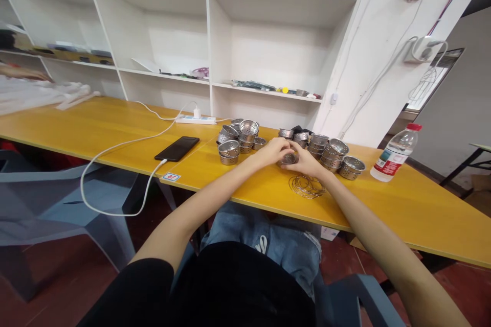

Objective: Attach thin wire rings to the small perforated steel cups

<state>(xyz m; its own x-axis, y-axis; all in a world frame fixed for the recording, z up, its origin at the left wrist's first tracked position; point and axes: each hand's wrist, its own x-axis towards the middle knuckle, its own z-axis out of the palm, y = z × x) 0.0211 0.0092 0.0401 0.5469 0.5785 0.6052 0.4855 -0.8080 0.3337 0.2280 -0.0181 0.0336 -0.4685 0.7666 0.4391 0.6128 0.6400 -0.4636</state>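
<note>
A small round perforated metal cup (288, 159) sits between my two hands, low over the yellow table. My left hand (275, 152) has its fingers closed at the cup's upper left edge. Curved round the cup's right side are the fingers of my right hand (307, 161). The hands partly cover the cup, so its inside is hard to make out. Just in front of my right hand lies a loose pile of thin metal wire rings (307, 187). Stacked perforated cups stand left of my hands (229, 152) and more cup stacks (332, 155) stand to the right.
A black phone (177, 148) on a white cable lies left on the table (207, 173), near a power strip (195, 119). A red-capped water bottle (396, 153) stands right. White shelves (264, 94) rise behind. At far left, another person's hand (25, 72) rests by white material.
</note>
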